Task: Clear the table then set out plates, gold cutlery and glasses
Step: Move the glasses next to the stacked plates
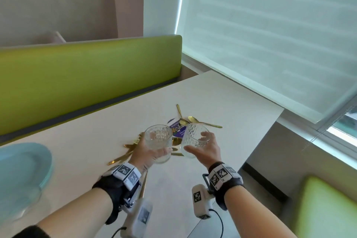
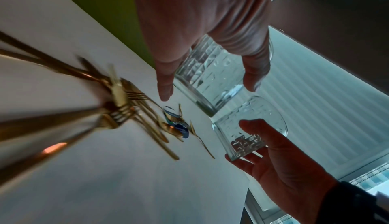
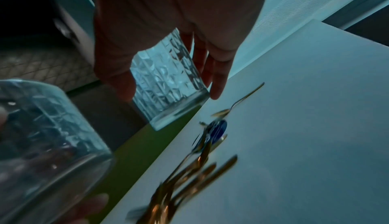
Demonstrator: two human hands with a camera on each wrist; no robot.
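Two clear patterned glasses hang side by side above the white table (image 1: 222,92). My left hand (image 1: 154,150) grips the left glass (image 1: 158,137) round its side. My right hand (image 1: 197,142) grips the right glass (image 1: 194,139), which tilts a little to the left. Seen from the left wrist, my left hand (image 2: 208,89) wraps its glass (image 2: 210,74) from above. From the right wrist, my right hand (image 3: 171,92) holds its glass (image 3: 166,84) the same way. A loose pile of gold cutlery (image 1: 133,147) lies on the table under both hands.
A stack of pale blue plates (image 1: 23,170) stands at the table's left edge. A round blue card (image 1: 176,127) lies among the spoons (image 1: 195,120). A green bench (image 1: 87,75) runs along the far side; a window blind (image 1: 270,35) hangs on the right.
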